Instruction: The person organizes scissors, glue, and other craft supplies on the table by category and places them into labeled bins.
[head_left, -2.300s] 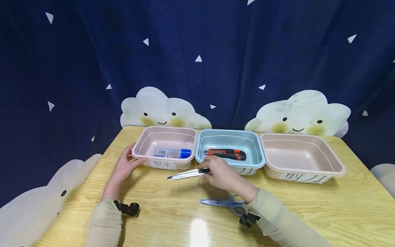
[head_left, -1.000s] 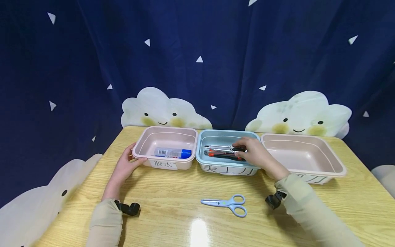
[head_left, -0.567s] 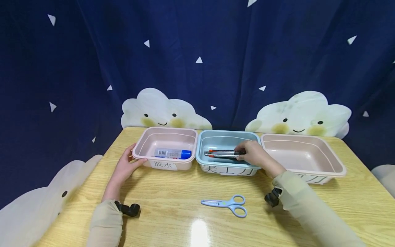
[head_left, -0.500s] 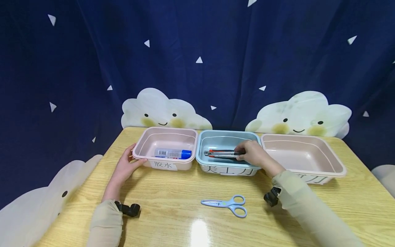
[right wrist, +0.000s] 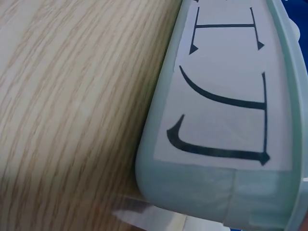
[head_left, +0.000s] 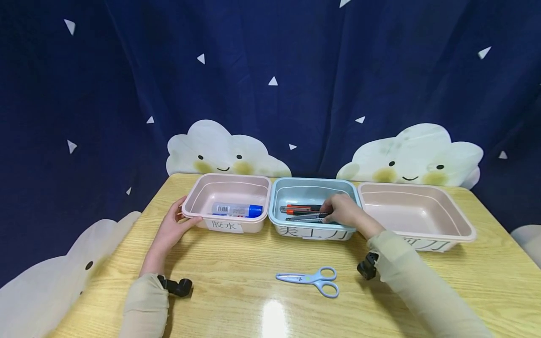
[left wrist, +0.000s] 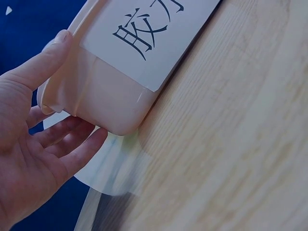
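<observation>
My left hand (head_left: 171, 227) holds the near left corner of the left pink bin (head_left: 249, 226). In the left wrist view, the thumb lies on that bin's rim (left wrist: 72, 50) and the fingers touch its end. My right hand (head_left: 344, 211) reaches into the light blue bin (head_left: 276, 219) and pinches the dark end of a slim utility knife (head_left: 305, 217). Behind it lie red-and-black utility knives (head_left: 302, 207), partly covered by the hand. The right wrist view mostly shows the blue bin's labelled front (right wrist: 216, 125); the knives are out of sight there.
Glue bottles (head_left: 236, 210) with blue caps lie in the left pink bin. Another pink bin (head_left: 422, 211) stands to the right of the blue one. Light blue scissors (head_left: 310, 278) lie on the wooden table (head_left: 224, 286) in front. A dark blue curtain (head_left: 253, 94) hangs behind.
My right hand has carried the slim utility knife from over the table into the blue bin, then moved it toward the front and tilted it there. My left hand has stayed on the pink bin.
</observation>
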A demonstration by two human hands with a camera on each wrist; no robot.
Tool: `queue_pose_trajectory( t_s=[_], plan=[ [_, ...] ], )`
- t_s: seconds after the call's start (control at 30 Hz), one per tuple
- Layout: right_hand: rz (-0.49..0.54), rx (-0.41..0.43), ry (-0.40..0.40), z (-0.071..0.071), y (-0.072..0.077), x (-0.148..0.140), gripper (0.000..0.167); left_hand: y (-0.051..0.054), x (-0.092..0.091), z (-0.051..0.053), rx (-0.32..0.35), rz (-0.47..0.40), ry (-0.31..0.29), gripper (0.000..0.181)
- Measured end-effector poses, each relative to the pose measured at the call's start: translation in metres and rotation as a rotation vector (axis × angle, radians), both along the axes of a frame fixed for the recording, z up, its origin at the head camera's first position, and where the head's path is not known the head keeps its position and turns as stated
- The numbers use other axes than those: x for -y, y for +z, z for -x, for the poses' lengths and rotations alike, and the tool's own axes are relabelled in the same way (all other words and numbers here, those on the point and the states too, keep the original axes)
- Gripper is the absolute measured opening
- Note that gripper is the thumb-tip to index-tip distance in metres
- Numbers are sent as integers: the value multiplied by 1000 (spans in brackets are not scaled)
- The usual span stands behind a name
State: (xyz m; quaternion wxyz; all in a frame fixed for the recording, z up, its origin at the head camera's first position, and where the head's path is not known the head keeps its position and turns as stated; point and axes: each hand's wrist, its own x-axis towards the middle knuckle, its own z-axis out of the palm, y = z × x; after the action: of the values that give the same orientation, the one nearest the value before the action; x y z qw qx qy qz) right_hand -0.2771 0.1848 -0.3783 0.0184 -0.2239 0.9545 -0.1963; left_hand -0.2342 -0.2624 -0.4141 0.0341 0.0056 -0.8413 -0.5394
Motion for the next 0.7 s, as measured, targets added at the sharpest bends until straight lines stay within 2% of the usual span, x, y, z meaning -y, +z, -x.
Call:
queue_pose_trajectory(
  t_s=[0.43,0.53,0.67,0.7],
  plan=[
    [-24,25,-54,3,1,4,19,2,0,-1,13,-7,2,88],
    [-29,28,-54,3,0,5,18,5,-2,-2,14,-14,-4,88],
    [-45,27,-41,3,0,5,18,4,-2,-1,13,-6,9,88],
    [-49,27,-38,2,1,5,18,1,-1,1,12,-1,12,88]
  ],
)
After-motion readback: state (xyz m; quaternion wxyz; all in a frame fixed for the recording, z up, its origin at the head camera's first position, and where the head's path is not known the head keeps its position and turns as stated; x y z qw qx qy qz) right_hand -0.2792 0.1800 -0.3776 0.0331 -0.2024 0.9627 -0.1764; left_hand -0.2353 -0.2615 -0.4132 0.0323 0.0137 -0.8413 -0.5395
